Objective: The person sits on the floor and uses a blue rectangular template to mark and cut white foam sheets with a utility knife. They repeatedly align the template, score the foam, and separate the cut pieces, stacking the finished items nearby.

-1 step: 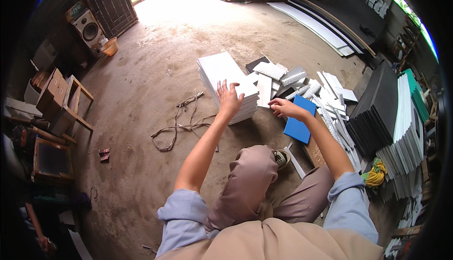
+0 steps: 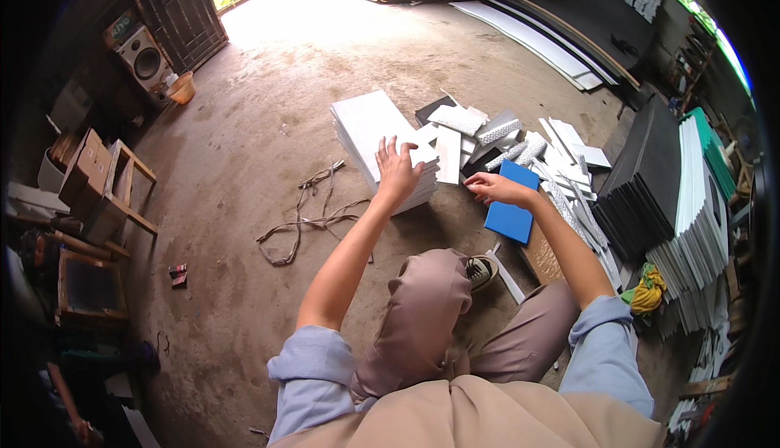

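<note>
A stack of white rectangular sheets (image 2: 370, 119) stands on the floor ahead of me, its layered edges slightly uneven. My left hand (image 2: 397, 173) is over its near right part, fingers spread and thumb apart. Whether the palm presses on the top sheet is hard to tell. To the right of the stack, my right hand (image 2: 497, 189) hangs with its fingers curled and the tips close together. Anything between those fingertips is too small to make out. Just beyond and below that hand lies a blue rectangular block (image 2: 509, 222), partly covered by the hand and wrist.
White and patterned offcuts (image 2: 561, 164) lie heaped to the right, beside tall stacks of black sheets (image 2: 638, 180) and white sheets (image 2: 691, 196). Tangled cord (image 2: 302, 220) lies left of the white stack. A wooden stand (image 2: 122, 180) is at the left; a yellow cloth (image 2: 647, 292) is right.
The view has turned slightly, so the surroundings sit a little farther left. Both hands have shifted a little rightward relative to the stack, with much the same finger pose.
</note>
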A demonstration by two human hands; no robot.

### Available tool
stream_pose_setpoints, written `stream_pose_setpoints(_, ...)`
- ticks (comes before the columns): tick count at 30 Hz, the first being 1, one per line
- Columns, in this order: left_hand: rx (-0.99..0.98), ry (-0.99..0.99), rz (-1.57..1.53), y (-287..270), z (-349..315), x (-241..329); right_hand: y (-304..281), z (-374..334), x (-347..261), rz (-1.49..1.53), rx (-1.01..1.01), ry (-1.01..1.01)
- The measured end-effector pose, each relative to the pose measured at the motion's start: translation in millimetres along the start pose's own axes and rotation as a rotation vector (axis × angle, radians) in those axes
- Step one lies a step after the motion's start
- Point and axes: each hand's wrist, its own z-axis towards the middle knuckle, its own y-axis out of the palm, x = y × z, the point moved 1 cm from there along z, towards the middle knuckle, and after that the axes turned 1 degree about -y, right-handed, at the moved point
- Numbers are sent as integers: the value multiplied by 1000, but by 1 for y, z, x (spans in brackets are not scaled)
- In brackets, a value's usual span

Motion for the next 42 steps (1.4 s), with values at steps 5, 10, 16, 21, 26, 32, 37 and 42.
stream_pose_setpoints(5, -867, 400, -42, 53, 24, 70, -72, -100, 104, -148, 200, 327)
stream_pose_setpoints(10, -1031, 647, 549, 148, 17, 123, -72, -191, 236, 223, 722, 459)
stream_pose_setpoints(16, -910, 556, -2, 256, -30, 129, 46, -211, 351, -188, 750, 898)
stream_pose_setpoints(21, -923, 561, -44, 295, -53, 135, 90, -199, 353, -330, 1021, 875)
stream_pose_setpoints(26, -845, 190, -396, 355, -41, 157, 89, -205, 357, -356, 1238, 763)
stream_pose_setpoints(32, -1105, -225, -842, 425, -77, 235, 116, -261, 331, -46, 1344, 712)
stream_pose_setpoints(37, -1201, -246, -815, 455, -159, 322, 135, -317, 343, -45, 1441, 788)
stream_pose_setpoints(42, -1122, -302, -747, 478, -195, 341, 113, -331, 339, -78, 1542, 790)
